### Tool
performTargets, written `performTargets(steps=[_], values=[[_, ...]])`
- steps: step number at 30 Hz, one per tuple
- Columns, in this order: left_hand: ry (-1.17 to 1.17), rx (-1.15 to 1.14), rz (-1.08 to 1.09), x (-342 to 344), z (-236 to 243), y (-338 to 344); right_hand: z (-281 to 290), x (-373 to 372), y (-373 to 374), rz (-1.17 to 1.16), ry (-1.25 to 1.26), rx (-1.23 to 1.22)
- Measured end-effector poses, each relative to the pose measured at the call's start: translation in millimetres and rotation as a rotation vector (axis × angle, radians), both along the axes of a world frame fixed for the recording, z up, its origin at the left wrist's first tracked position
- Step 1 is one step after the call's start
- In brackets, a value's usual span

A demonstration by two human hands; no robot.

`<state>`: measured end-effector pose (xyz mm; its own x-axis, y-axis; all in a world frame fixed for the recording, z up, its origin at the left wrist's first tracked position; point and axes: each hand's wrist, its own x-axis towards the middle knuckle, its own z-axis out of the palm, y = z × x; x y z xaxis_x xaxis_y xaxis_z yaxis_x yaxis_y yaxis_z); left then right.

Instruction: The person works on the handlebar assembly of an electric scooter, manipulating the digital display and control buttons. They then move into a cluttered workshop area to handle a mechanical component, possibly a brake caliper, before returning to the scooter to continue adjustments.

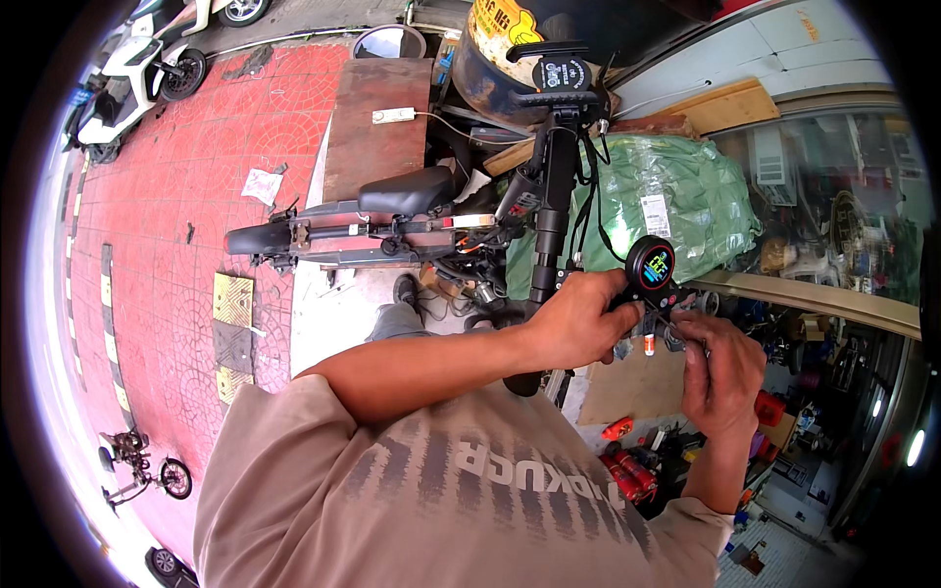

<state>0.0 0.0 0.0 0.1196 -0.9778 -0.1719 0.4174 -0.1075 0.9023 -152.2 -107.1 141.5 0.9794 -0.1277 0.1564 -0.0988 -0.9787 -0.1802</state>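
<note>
From where I stood, the thing in hand was a round black display unit (650,263) with a lit, coloured screen. It sat ahead of the black tubular handlebar (551,225) of a dark two-wheeler with a padded black saddle (407,189), near the lower edge of a green plastic-wrapped bundle (725,196).

Left hand (585,318): forearm across the body, fingers closed on the lower housing of the display, thumb and forefinger on its near side. Right hand (723,367): fingers curled in, tips close to the underside of the unit. Whether they were clamped on a small part or merely touching it, I could not tell. A small orange-and-white cylinder (649,345) showed just below the housing, between the hands; its kind was unclear.

Risks, in my judgement: the left grip seemed to steady the unit, so a slip there could let it twist or drop, particularly if nothing else fastened it; its mounting was hidden. Thin black cables (586,196) hung beside the handlebar; a hard pull on any that fed the display could loosen a connector. The screen was lit, so careless contact at bare terminals might short something. Any small part dropped could vanish among the clutter below.
</note>
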Motion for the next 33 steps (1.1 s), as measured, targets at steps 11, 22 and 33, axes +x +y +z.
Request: performTargets(steps=[11,22,33], values=[[0.117,0.052,-0.118,15.9,4.5,2.4,44.2,22.5,-5.6,0.204,0.354,-0.125],[0.264,-0.007,0.011,5.0,-2.6,1.1,-24.6,3.7,22.0,-0.374,-0.283,1.044],[0.181,-0.023,-0.016,-1.0,-9.5,-0.5,-23.8,-7.4,-9.1,-0.376,-0.025,1.505]])
